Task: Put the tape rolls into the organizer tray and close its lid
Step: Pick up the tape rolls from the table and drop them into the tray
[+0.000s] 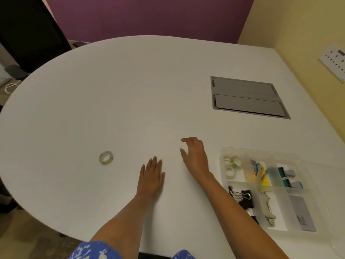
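One clear tape roll (106, 157) lies flat on the white table, left of both hands. My left hand (151, 176) rests palm down on the table, fingers together, holding nothing. My right hand (196, 156) hovers just right of it with fingers spread and curled, empty. The clear plastic organizer tray (261, 151) sits at the right near the table's front edge. Several tape rolls (231, 166) lie in its near-left compartment. A frosted insert covers part of the tray; I cannot tell whether a separate lid is in view.
The tray also holds black binder clips (242, 198), a staple remover (268, 210), sticky notes (260, 172), teal clips (289, 179) and a grey card (302, 214). A grey cable hatch (246, 97) is set into the table at the far right. A yellow wall with a socket plate (334, 61) runs along the right.
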`<state>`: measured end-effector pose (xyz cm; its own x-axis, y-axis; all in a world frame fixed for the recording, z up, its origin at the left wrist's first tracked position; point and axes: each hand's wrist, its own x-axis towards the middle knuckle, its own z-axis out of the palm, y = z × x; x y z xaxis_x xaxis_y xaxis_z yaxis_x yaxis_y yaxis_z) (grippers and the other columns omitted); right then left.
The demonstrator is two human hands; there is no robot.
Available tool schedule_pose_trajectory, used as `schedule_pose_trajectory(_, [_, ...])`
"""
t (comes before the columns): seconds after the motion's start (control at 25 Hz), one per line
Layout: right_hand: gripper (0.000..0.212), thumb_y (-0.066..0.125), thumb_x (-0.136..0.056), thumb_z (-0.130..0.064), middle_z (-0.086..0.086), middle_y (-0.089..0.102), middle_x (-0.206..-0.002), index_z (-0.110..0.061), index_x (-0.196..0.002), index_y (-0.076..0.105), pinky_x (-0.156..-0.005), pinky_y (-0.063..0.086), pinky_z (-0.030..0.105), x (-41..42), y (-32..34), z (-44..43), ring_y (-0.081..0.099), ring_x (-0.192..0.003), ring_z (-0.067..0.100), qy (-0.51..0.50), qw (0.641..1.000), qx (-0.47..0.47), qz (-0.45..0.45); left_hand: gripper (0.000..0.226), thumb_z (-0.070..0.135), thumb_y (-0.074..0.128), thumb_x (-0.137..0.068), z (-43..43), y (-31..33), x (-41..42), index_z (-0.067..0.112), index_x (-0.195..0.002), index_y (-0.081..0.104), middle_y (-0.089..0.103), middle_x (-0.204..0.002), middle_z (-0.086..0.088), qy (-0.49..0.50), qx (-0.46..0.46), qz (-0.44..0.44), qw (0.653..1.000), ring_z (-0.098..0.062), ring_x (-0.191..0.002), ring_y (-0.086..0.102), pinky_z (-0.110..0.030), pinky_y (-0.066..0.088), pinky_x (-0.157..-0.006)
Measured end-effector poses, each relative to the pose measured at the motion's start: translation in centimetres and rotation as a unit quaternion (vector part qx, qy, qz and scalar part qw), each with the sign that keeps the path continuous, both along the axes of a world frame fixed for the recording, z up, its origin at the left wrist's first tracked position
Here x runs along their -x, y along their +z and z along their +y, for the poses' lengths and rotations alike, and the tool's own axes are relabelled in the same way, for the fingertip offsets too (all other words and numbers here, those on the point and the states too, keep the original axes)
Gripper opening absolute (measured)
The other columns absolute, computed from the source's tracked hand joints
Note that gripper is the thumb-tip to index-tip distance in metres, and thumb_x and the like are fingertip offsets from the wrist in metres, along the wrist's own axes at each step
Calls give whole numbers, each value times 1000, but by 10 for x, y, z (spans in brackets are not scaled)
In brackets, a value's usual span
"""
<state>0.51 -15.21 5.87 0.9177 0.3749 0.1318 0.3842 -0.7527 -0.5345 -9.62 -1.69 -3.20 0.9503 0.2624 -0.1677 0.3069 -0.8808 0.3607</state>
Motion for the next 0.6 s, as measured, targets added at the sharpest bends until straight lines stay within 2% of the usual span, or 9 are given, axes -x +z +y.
schedule_pose_trajectory(0.16, [38,55,-96,-19,4,51,-137,-15,-134,51,-97,48,29,18,-4,80,42,-130,18,65,997,1,36,54,35,20,-102,39,-1,8,20,-152,5,-1,-162,0,3,-7,-8,1000,-15,-150,-4,-37,-4,-123])
schedule_pose_trajectory(0.28, [42,54,-96,-20,4,47,-141,-16,-137,47,-99,47,32,33,-12,139,40,-131,20,125,989,31,68,53,32,21,-103,66,-3,16,17,-152,9,10,-162,-1,-14,0,-36,999,-14,-149,2,-35,-1,-124])
schedule_pose_trajectory(0.36, [46,56,-95,-20,6,44,-142,-15,-139,44,-100,46,35,43,-16,171,40,-131,23,161,981,63,89,52,30,26,-102,80,-4,23,17,-151,15,17,-160,-3,-27,24,-54,998,-16,-149,10,-34,6,-123])
schedule_pose_trajectory(0.44, [51,59,-94,-21,8,43,-143,-14,-141,42,-100,47,39,52,-24,197,41,-130,25,194,970,104,106,52,27,35,-101,95,-4,28,18,-150,19,19,-159,-4,18,76,-46,996,-17,-146,19,-30,17,-120])
schedule_pose_trajectory(0.48, [53,60,-93,-21,9,43,-142,-13,-141,41,-100,47,40,55,-30,209,42,-130,26,203,965,127,108,54,26,38,-100,102,-11,29,21,-150,18,15,-159,-3,23,87,-40,995,-15,-146,18,-30,19,-119])
schedule_pose_trajectory(0.52, [55,61,-92,-22,10,43,-142,-13,-142,40,-100,47,41,59,-30,219,43,-129,27,213,960,145,109,56,28,36,-101,105,-9,32,25,-151,10,3,-159,1,5,73,-47,996,-11,-146,9,-31,13,-121])
schedule_pose_trajectory(0.6, [58,62,-91,-23,11,40,-144,-13,-143,38,-101,46,42,63,-35,236,43,-129,28,229,954,163,106,58,35,27,-103,113,-15,34,28,-150,-7,-19,-154,10,-56,14,-60,997,-5,-142,-12,-30,-9,-120])
